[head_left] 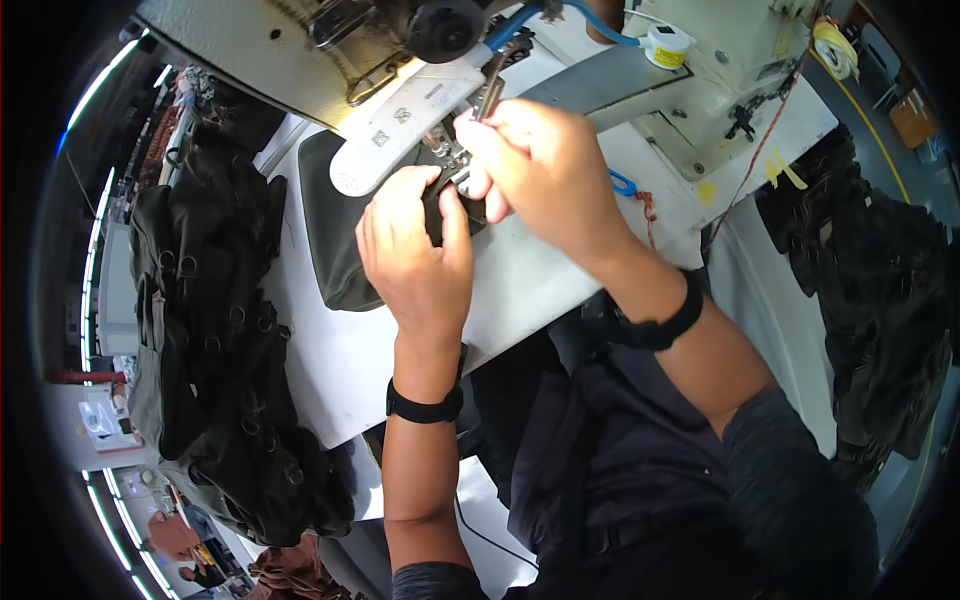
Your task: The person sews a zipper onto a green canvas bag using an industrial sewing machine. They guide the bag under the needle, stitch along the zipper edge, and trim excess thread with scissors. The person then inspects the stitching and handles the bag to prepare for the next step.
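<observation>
A dark grey-green bag piece (335, 235) lies on the white table under a sewing machine (240, 45). My left hand (415, 255) is closed on its dark edge just in front of the presser foot (447, 150), thumb and fingers curled round the material. Right beside the needle area, my right hand (540, 165) is closed in a pinch, its fingertips close to the foot. Whatever lies between those fingertips is hidden. A rounded white cover (405, 130) on the machine overhangs the work.
Dark bags with metal rings (215, 340) are heaped along the left of the table (520, 285). More dark pieces (880, 300) hang at the right. A round white container (667, 45) and a blue-handled tool (622, 182) with an orange cord rest near the machine.
</observation>
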{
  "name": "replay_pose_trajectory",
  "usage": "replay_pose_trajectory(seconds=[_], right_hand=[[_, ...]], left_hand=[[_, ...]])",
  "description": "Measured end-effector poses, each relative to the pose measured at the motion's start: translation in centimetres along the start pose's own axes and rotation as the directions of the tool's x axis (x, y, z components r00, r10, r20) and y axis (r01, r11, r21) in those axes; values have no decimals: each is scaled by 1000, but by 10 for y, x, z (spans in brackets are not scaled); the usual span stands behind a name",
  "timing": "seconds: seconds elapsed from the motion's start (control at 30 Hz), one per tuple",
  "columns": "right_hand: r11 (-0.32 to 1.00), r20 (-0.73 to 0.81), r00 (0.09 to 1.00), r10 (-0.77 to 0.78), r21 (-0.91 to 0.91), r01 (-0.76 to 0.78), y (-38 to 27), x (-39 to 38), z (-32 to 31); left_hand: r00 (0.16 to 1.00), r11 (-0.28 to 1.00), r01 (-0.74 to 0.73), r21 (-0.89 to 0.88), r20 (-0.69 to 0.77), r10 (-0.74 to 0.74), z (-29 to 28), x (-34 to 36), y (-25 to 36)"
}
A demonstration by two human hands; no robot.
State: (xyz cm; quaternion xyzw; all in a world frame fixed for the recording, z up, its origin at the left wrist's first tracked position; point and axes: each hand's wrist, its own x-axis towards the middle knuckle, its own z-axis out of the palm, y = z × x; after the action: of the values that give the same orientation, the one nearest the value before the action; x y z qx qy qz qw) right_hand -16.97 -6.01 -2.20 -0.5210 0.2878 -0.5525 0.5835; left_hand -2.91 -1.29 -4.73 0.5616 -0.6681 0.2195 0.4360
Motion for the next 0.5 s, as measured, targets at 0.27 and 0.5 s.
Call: replay_pose_trajectory(seconds=[0.27, 0.5], right_hand=[[986, 46, 998, -47, -161, 53, 2, 6, -5], [985, 68, 997, -41, -163, 51, 3, 7, -7]], left_hand=[[996, 981, -86, -172, 19, 90, -11, 6, -13], [995, 983, -33, -180, 83, 49, -14, 9, -7]])
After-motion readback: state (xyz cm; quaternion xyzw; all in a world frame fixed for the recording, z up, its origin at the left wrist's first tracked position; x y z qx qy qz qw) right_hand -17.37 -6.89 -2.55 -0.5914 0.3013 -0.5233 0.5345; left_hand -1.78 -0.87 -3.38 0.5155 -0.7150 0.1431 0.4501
